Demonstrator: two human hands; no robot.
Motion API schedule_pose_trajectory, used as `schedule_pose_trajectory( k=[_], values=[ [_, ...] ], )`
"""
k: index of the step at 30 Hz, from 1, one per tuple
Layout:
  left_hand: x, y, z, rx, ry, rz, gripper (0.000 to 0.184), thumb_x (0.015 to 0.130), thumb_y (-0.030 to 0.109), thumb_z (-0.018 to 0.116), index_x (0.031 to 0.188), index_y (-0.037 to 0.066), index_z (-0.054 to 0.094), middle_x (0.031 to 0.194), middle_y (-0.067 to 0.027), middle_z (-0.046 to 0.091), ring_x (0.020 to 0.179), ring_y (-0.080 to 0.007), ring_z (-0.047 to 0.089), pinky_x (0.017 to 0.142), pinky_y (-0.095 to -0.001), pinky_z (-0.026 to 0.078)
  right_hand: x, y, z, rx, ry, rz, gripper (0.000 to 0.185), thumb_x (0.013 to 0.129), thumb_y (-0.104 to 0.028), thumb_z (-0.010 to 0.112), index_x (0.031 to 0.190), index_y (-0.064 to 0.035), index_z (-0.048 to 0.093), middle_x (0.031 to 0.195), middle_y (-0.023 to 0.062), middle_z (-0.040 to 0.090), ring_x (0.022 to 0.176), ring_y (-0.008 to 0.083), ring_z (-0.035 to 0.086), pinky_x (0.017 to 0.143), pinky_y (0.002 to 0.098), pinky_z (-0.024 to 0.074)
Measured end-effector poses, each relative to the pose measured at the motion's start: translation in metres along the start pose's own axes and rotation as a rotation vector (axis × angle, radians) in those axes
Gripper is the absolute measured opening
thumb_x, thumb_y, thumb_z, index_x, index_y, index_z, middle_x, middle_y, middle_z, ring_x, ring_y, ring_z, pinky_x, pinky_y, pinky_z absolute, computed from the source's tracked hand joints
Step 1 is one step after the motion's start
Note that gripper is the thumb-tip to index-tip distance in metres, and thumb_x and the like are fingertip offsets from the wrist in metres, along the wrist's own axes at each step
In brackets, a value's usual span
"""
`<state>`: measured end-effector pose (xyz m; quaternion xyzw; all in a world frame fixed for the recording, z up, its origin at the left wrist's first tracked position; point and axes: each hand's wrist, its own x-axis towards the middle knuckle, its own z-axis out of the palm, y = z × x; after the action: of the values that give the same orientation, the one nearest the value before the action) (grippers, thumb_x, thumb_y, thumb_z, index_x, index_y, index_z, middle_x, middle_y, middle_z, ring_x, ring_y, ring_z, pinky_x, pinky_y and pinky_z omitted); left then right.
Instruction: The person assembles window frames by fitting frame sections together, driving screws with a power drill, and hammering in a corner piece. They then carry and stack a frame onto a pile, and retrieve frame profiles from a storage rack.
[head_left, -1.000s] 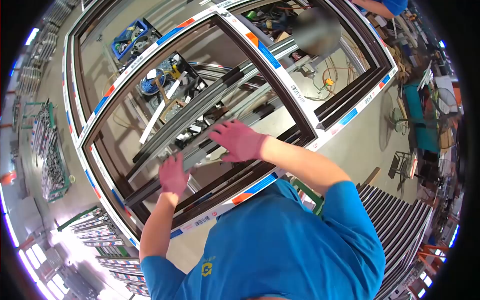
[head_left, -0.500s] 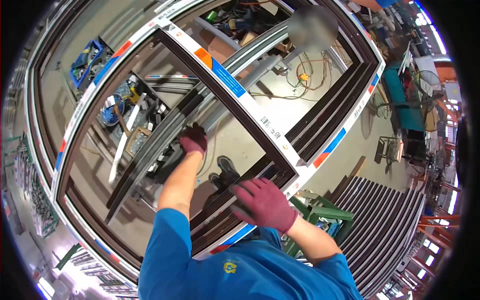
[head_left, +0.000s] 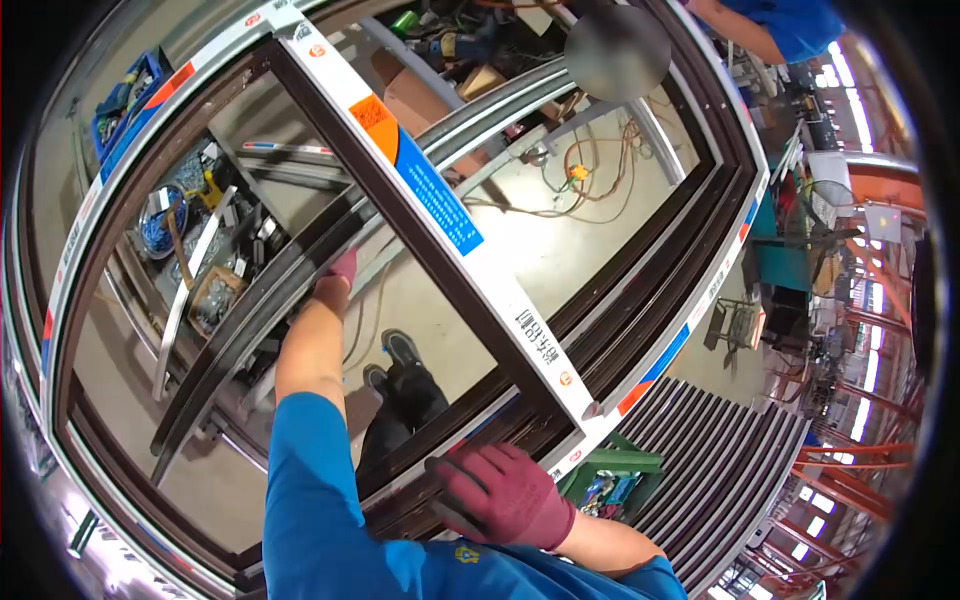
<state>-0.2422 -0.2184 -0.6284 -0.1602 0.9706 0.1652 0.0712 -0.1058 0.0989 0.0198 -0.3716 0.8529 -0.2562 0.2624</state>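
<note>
A large dark-brown window frame [head_left: 430, 240] with white, blue and orange protective tape lies in front of me. My left hand [head_left: 342, 268], in a maroon glove, reaches down through its left opening to a long dark rail [head_left: 255, 310] beneath. The rail hides its fingers, so I cannot tell whether they grip it. My right hand [head_left: 510, 497], in a maroon glove with dark finger pads, is at the frame's near edge, below the corner. Its fingers point left, loosely apart, with nothing seen in them; contact with the frame is unclear.
Below the frame are a box of hardware [head_left: 215, 298], a blue crate [head_left: 125, 105] and cables [head_left: 580, 175]. Long dark profiles [head_left: 700, 470] lie stacked at right beside a green stand [head_left: 620, 462]. Another person's arm [head_left: 745, 30] shows at top right.
My left hand has gone lower, its fingers now behind the rail. My right hand has drawn back toward my body. The view has shifted, and another person's arm shows more at top right.
</note>
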Motion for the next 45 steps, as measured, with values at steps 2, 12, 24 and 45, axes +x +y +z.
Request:
schedule_pose_trajectory(
  k=[2,12,24,45],
  values=[
    [0.0,0.005,-0.011,0.022,-0.063,0.044,0.057,0.104,0.047,0.052,0.146,0.008,0.058,0.157,-0.0176,0.052,0.147,-0.0378,0.047,0.125,-0.049,0.034,0.001,0.001,0.004,0.006,0.067,-0.039,0.054,0.087,-0.033,0.079,0.13,-0.0041,0.066,0.115,0.015,0.067,0.101,0.0332,0.068,0.086,0.0437,0.0556],
    [-0.049,0.024,-0.052,-0.029,-0.213,0.038,0.055,0.09,0.051,0.073,0.125,0.009,0.07,0.137,-0.0155,0.066,0.128,-0.0309,0.063,0.109,-0.0469,0.05,-0.008,-0.027,-0.001,-0.043,0.246,-0.055,0.039,0.094,-0.034,0.073,0.116,-0.0033,0.065,0.104,0.0191,0.066,0.097,0.039,0.065,0.086,0.0491,0.0534],
    [-0.277,0.091,-0.418,0.205,-0.677,0.694,0.031,0.093,0.038,0.064,0.102,0.01,0.075,0.107,-0.0222,0.074,0.099,-0.0425,0.072,0.09,-0.054,0.056,-0.016,-0.018,0.001,-0.031,0.046,-0.143,0.048,0.099,-0.039,0.067,0.132,-0.0045,0.06,0.104,0.0169,0.066,0.095,0.038,0.067,0.082,0.0492,0.054],
    [-0.944,-0.205,-0.63,-0.315,0.692,-0.273,0.032,0.073,0.012,0.083,0.101,0.007,0.068,0.101,-0.0129,0.069,0.097,-0.0391,0.066,0.086,-0.0466,0.053,-0.008,-0.299,0.276,0.032,-0.086,-0.295,0.057,0.094,-0.035,0.078,0.137,-0.0015,0.062,0.129,0.0212,0.068,0.122,0.0359,0.067,0.104,0.0439,0.0532]
  ],
)
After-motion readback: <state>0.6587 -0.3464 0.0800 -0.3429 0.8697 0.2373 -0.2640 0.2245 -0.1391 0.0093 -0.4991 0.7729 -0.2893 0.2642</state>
